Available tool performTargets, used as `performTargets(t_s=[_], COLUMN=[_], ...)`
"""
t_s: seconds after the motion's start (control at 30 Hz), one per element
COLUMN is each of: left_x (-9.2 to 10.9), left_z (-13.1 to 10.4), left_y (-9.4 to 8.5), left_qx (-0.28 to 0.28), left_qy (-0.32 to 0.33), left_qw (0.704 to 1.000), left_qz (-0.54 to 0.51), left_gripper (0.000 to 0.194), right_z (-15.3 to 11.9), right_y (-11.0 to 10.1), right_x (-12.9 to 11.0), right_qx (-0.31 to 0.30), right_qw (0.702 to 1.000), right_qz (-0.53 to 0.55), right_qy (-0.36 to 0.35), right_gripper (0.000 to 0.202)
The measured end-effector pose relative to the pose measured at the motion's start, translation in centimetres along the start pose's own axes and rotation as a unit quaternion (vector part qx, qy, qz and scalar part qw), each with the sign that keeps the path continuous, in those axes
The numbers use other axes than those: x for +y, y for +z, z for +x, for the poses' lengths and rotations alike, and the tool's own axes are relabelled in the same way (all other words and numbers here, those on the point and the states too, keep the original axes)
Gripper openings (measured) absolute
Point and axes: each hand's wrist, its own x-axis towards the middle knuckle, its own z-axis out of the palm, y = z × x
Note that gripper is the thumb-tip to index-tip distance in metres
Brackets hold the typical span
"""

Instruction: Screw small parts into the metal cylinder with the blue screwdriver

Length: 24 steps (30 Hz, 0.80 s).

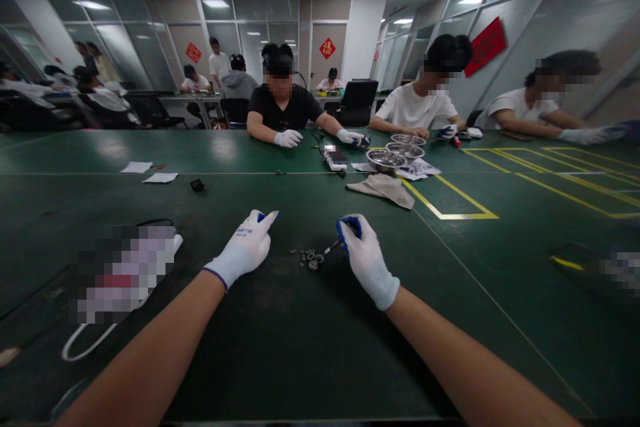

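Observation:
Both hands wear white gloves with blue palms. My right hand (pixel 364 250) is closed around the handle of a dark, thin tool (pixel 331 247) whose tip points down and left. Just beyond that tip, several small dark metal rings and round parts (pixel 313 260) lie in a loose group on the green table (pixel 280 347). To the left of these parts, my left hand (pixel 249 240) hovers at or just above the surface, its index finger stretched out and its thumb side partly turned away. I see nothing in it.
A pixelated white-edged item with a cord loop (pixel 170 260) lies at the left. Ahead are a small black part (pixel 197 185), papers (pixel 161 177), a beige cloth (pixel 383 189) and metal bowls (pixel 387 159). People in gloves sit across the table.

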Motion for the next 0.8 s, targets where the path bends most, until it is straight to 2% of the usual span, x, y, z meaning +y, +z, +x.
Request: performTargets(t_s=[0.23, 0.33, 0.4, 0.5, 0.6, 0.7, 0.8], left_x=[-0.3, -0.4, -0.5, -0.8, -1.1, -1.1, -0.9], left_z=[0.3, 0.3, 0.3, 0.4, 0.5, 0.3, -0.1], left_y=[0.2, 0.2, 0.3, 0.6, 1.0, 1.0, 0.7], left_qx=[0.064, 0.064, 0.061, 0.069, 0.067, 0.063, 0.089], left_qy=[-0.026, -0.063, -0.071, 0.015, 0.090, 0.091, 0.068], left_qw=[0.994, 0.989, 0.988, 0.992, 0.991, 0.993, 0.992], left_qz=[-0.084, -0.121, -0.127, -0.108, -0.067, -0.051, -0.058], left_gripper=[0.062, 0.060, 0.051, 0.034, 0.030, 0.041, 0.051], right_z=[0.0, 0.0, 0.0, 0.0, 0.1, 0.1, 0.1], right_y=[-0.1, -0.1, 0.0, 0.0, 0.0, 0.0, -0.1], right_x=[-0.2, -0.2, -0.2, -0.2, -0.1, -0.1, -0.1], right_qx=[-0.011, -0.009, -0.008, -0.005, -0.005, -0.008, -0.010], right_qw=[1.000, 1.000, 1.000, 1.000, 1.000, 1.000, 1.000], right_qz=[0.002, 0.001, 0.001, 0.003, 0.004, -0.001, -0.005], right_qy=[0.014, 0.010, 0.004, -0.001, 0.001, 0.008, 0.007], right_gripper=[0.040, 0.040, 0.041, 0.042, 0.042, 0.043, 0.043])
